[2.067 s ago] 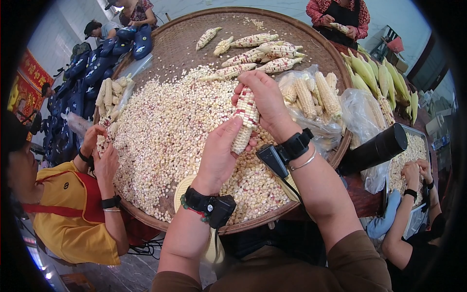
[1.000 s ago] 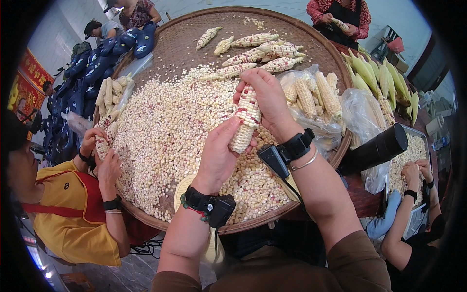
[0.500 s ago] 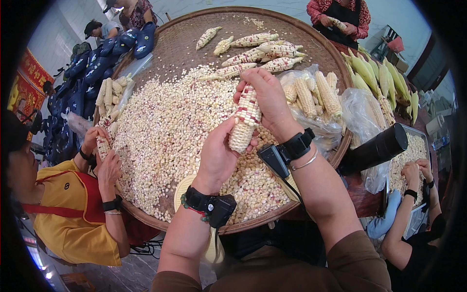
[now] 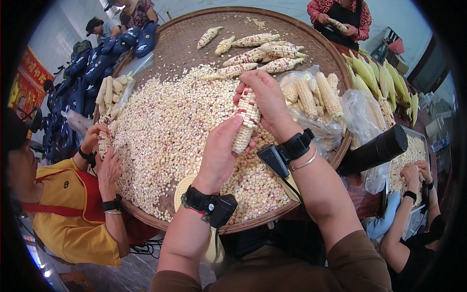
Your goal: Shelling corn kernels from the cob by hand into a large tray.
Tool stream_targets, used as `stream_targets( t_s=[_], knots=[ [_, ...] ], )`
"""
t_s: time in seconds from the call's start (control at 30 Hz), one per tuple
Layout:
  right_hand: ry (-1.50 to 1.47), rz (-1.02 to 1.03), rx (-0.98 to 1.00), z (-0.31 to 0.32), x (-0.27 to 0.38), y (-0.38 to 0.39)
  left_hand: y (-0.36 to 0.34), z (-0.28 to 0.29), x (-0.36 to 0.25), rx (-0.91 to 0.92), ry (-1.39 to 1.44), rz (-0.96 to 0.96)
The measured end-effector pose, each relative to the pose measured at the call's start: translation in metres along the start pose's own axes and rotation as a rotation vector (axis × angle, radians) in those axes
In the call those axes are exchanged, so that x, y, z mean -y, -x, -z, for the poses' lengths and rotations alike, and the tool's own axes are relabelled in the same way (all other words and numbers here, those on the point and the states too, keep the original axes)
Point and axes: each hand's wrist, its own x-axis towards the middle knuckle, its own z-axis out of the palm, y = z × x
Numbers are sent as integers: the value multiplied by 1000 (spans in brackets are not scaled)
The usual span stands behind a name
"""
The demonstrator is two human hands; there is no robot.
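Note:
Between my two hands is a corn cob point(image 4: 247, 116), held at a tilt over the tray, with white and dark red kernels on its upper part and bare pale rows lower down. My left hand point(image 4: 221, 153) is closed round its lower end, the thumb pressed on the kernels. Curled over the top end are the fingers of my right hand point(image 4: 267, 100). Loose kernels point(image 4: 165, 131) lie in a thick layer beneath, on a large round woven tray point(image 4: 180, 44). Several unshelled cobs point(image 4: 260, 53) lie toward its far side.
Stripped cobs point(image 4: 306, 95) fill a clear bag at the tray's right. A black cylinder point(image 4: 374, 151) leans beside the rim, near husked corn point(image 4: 377, 75). At left, a person in yellow point(image 4: 78, 204) holds another cob; at right, another person's hands point(image 4: 416, 171) work over a metal tray of kernels.
My left thumb has shifted up along the cob onto the kernels. The cob stays in both hands, and my right hand has hardly moved.

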Motion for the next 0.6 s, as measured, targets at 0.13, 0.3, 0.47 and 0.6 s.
stream_targets(
  t_s=[0.13,0.3,0.47,0.6],
  knots=[
    [-21,-4,1,0,1,0,1,0,-1,6,22,-6],
    [-22,5,10,0,2,1,2,-1,0,39,36,-18],
    [-14,5,10,0,4,2,2,-1,-1,57,51,-15],
    [-5,8,18,1,4,1,1,0,0,77,60,-11]
  ],
)
